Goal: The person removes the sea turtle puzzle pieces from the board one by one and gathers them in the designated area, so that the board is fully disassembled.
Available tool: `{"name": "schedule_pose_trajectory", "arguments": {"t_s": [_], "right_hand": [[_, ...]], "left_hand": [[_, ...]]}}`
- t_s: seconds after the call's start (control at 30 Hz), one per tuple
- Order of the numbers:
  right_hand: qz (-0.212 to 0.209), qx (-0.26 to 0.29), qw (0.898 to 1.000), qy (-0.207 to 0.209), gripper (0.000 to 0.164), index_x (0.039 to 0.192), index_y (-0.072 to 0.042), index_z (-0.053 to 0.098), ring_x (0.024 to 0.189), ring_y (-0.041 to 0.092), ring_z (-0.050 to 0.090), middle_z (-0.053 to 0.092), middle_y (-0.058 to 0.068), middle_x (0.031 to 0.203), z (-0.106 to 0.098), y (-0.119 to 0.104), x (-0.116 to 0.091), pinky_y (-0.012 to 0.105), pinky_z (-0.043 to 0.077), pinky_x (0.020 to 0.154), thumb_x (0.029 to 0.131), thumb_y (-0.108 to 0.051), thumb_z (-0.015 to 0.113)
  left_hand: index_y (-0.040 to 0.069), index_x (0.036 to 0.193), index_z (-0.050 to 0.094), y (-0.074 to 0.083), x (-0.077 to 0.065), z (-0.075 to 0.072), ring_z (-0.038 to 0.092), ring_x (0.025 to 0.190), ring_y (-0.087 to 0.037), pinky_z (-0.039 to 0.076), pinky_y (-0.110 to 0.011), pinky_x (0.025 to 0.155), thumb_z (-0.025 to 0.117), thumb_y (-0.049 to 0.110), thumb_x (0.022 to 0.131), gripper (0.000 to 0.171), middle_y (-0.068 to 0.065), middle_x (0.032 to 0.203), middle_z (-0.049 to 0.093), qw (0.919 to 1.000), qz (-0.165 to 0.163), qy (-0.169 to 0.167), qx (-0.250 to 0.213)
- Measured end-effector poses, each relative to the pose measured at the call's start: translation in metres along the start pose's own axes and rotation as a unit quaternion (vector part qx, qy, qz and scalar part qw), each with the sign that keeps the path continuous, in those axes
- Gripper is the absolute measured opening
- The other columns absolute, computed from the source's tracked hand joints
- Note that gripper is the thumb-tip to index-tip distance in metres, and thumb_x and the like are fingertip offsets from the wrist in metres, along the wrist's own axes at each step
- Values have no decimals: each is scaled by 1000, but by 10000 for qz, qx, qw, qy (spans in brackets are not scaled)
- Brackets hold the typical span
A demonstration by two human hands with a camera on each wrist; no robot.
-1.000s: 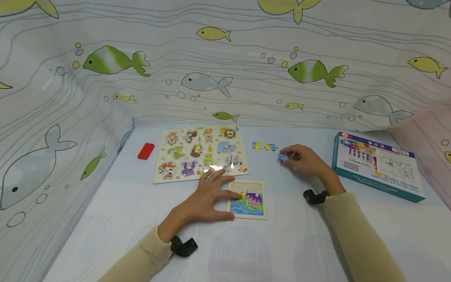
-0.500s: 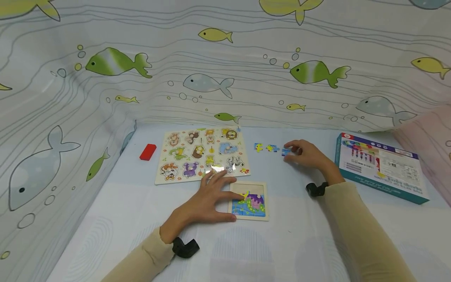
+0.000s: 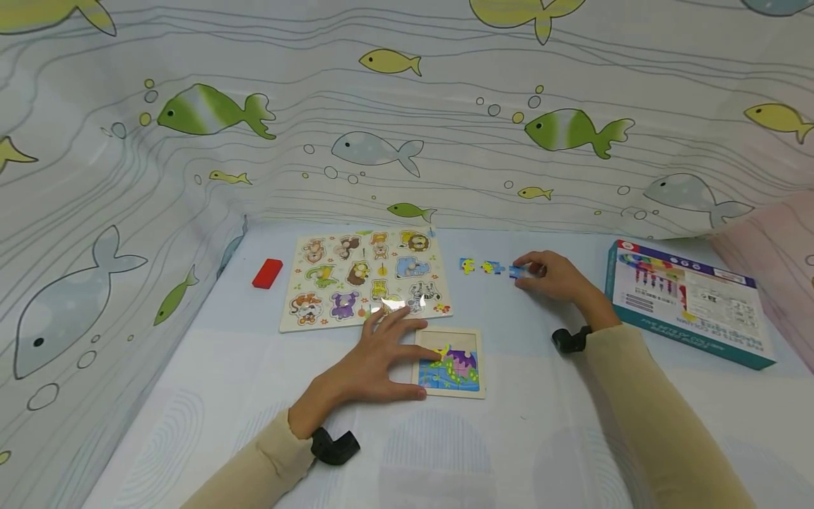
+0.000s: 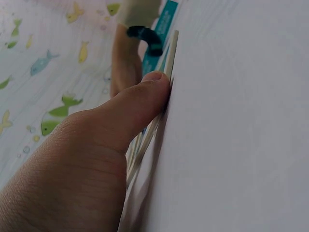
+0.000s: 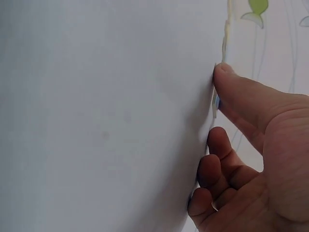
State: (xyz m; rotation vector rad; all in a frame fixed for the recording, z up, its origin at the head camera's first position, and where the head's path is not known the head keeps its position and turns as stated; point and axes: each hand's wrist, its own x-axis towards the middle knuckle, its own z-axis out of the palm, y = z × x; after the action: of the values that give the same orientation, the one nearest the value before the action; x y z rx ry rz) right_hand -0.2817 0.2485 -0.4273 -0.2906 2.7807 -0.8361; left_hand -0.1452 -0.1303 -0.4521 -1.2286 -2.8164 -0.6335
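Observation:
My left hand (image 3: 365, 367) lies with its fingers spread over the left side of a small wooden jigsaw tray (image 3: 481, 364). Its thumb presses the near edge of the tray frame, and one finger touches the purple, green and blue picture inside. At the tray's top, a strip of bare wood shows. Farther back, my right hand (image 3: 552, 278) pinches a blue jigsaw piece (image 3: 516, 271) between thumb and finger, low at the tabletop. Just left of that piece lie two loose yellow-and-blue pieces, a middle one (image 3: 490, 267) and a left one (image 3: 467, 266), in a row.
An animal puzzle board (image 3: 337, 290) lies behind my left hand, whose fingertips overlap its near edge. Left of it is a red block (image 3: 267, 273). A teal-edged box (image 3: 687, 304) lies to the right of my right hand. Fish-printed sheeting (image 3: 470, 170) rises behind the table.
My right hand has set the blue piece down lower and flatter, bringing it into line beside the two loose pieces. The left hand has stayed on the tray; the view shifted slightly.

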Motion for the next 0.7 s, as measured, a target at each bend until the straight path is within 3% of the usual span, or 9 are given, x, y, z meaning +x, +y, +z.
{"name": "schedule_pose_trajectory", "arguments": {"t_s": [0.33, 0.7], "right_hand": [[122, -6, 9999, -41, 46, 139, -12, 61, 101, 32, 51, 58, 19, 116, -5, -5, 1, 37, 45, 81, 96, -26, 70], [-25, 65, 10000, 17, 45, 140, -9, 59, 95, 29, 53, 60, 17, 109, -6, -6, -1, 34, 43, 76, 98, -24, 67]], "left_hand": [[46, 134, 63, -1, 0, 1, 15, 159, -34, 1, -64, 123, 68, 69, 83, 56, 1, 160, 42, 10000, 54, 18, 49], [43, 134, 64, 1, 0, -5, 17, 158, -37, 5, -66, 122, 70, 66, 83, 56, -2, 161, 42, 9999, 120, 23, -103]]}}
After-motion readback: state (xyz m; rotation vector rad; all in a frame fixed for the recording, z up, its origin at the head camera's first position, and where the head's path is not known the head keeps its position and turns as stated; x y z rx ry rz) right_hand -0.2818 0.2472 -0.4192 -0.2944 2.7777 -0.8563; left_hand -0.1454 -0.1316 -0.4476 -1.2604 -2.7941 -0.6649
